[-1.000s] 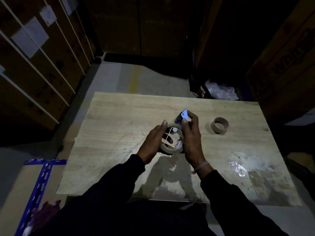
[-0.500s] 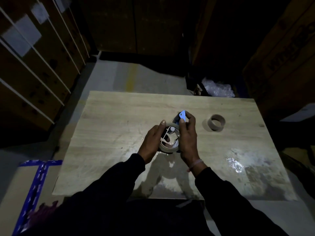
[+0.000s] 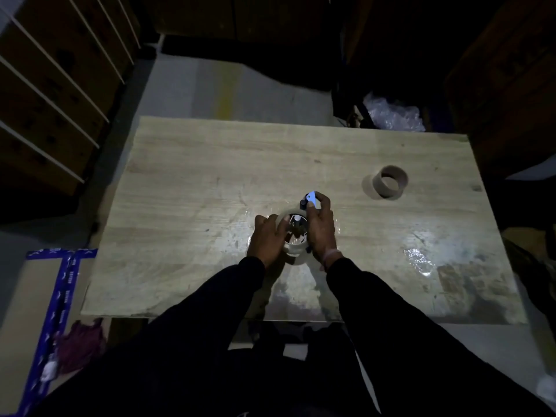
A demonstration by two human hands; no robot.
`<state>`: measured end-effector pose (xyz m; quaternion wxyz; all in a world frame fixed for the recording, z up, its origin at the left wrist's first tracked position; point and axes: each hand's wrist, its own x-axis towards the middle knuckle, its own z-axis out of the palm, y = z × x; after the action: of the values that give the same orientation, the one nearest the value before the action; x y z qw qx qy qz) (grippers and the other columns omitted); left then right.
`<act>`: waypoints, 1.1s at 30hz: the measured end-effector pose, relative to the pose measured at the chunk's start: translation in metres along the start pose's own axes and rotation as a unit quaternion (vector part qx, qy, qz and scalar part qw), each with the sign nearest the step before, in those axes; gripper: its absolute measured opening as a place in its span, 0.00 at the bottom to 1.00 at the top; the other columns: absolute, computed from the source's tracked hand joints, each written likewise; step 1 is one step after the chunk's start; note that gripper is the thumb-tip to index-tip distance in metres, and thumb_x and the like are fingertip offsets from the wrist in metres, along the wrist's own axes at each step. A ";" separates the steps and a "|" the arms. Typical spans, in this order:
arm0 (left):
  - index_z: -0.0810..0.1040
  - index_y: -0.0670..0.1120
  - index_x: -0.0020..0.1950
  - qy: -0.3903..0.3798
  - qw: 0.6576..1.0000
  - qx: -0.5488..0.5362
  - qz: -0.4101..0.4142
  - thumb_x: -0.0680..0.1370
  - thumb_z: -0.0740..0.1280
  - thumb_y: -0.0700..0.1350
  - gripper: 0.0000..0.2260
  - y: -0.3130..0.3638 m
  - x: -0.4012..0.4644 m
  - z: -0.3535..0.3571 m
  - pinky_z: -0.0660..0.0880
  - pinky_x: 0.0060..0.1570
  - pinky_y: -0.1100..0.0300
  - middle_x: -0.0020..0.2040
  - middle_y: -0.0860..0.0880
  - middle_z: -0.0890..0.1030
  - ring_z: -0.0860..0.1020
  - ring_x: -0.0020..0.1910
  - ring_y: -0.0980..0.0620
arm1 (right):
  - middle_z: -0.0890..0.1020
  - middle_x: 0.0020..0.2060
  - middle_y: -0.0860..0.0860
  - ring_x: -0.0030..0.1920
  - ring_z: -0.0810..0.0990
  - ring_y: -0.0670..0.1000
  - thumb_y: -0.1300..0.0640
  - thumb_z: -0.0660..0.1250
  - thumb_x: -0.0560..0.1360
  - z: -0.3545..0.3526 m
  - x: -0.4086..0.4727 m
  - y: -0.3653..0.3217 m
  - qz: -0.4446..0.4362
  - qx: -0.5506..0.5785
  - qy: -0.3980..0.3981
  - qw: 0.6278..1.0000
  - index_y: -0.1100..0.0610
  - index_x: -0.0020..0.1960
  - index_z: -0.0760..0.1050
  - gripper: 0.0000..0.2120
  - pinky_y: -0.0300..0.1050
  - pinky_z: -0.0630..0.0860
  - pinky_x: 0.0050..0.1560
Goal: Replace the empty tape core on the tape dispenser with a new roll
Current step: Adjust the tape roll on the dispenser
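Head view: my left hand (image 3: 266, 239) grips tape roll (image 3: 296, 254) on dispenser (image 3: 311, 199), right hand (image 3: 322, 228) clasps dispenser; empty core (image 3: 390, 181) well apart on bench (image 3: 195, 182).

Wood table (image 3: 195, 182), shiny wet-looking patch (image 3: 421, 260) at its right front. Grey floor (image 3: 192, 88) w/ faint yellow stripe (image 3: 224, 97) behind. Crumpled plastic (image 3: 394, 114) past far edge. Blue tape (image 3: 61, 293) and purple rag (image 3: 79, 344) front left. Strapped boxes (image 3: 51, 94) left.

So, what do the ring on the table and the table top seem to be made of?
The empty core looks like brown cardboard, matte, with a thin wall. The table top looks like pale wood or wood-look laminate: grain lines show, and glossy patches reflect light.
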<state>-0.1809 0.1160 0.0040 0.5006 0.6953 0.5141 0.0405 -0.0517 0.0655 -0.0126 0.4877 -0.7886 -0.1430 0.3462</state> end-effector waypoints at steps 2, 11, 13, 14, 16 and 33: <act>0.77 0.45 0.67 0.008 1.000 0.016 -0.004 0.88 0.56 0.56 0.19 -0.008 0.002 0.006 0.72 0.57 0.54 0.62 0.40 0.72 0.80 0.58 0.37 | 0.79 0.60 0.53 0.62 0.83 0.64 0.36 0.62 0.76 0.009 0.021 0.037 0.007 -0.009 0.005 1.000 0.26 0.61 0.72 0.14 0.67 0.80 0.66; 0.77 0.53 0.73 0.042 0.999 0.022 0.005 0.88 0.57 0.54 0.17 -0.039 0.000 0.024 0.73 0.57 0.54 0.62 0.42 0.73 0.80 0.59 0.40 | 0.78 0.67 0.57 0.70 0.71 0.58 0.35 0.51 0.74 0.018 -0.003 0.032 -0.008 -0.109 0.042 0.993 0.45 0.73 0.75 0.33 0.53 0.61 0.75; 0.76 0.55 0.73 0.040 0.999 0.026 0.010 0.88 0.57 0.55 0.16 -0.040 0.000 0.024 0.70 0.54 0.57 0.62 0.44 0.73 0.81 0.57 0.42 | 0.77 0.67 0.57 0.70 0.71 0.58 0.34 0.49 0.73 0.016 0.000 0.036 -0.013 -0.115 0.049 0.992 0.44 0.73 0.75 0.35 0.54 0.61 0.76; 0.76 0.55 0.73 0.038 0.999 0.025 0.011 0.88 0.58 0.56 0.17 -0.040 -0.001 0.023 0.68 0.53 0.58 0.62 0.44 0.73 0.80 0.55 0.43 | 0.77 0.67 0.57 0.70 0.71 0.58 0.34 0.48 0.73 0.015 0.002 0.038 -0.015 -0.121 0.046 0.992 0.44 0.73 0.75 0.35 0.54 0.61 0.76; 0.76 0.56 0.74 0.033 0.999 0.024 0.015 0.87 0.58 0.57 0.17 -0.043 -0.002 0.023 0.67 0.54 0.61 0.62 0.45 0.73 0.77 0.52 0.48 | 0.78 0.67 0.57 0.70 0.71 0.58 0.35 0.48 0.73 0.013 0.004 0.039 -0.010 -0.122 0.037 0.992 0.44 0.73 0.74 0.34 0.53 0.60 0.75; 0.78 0.54 0.69 -0.009 0.999 0.020 0.048 0.84 0.63 0.62 0.18 -0.057 0.008 0.013 0.70 0.55 0.59 0.58 0.44 0.76 0.76 0.52 0.51 | 0.76 0.70 0.60 0.72 0.70 0.61 0.52 0.59 0.87 -0.001 0.003 0.026 0.009 -0.115 0.001 0.993 0.48 0.75 0.74 0.17 0.53 0.60 0.76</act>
<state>-0.2080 0.1122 -0.0482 0.4892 0.7292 0.4761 0.0480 -0.0516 0.0538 -0.0360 0.3903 -0.8412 -0.1743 0.3312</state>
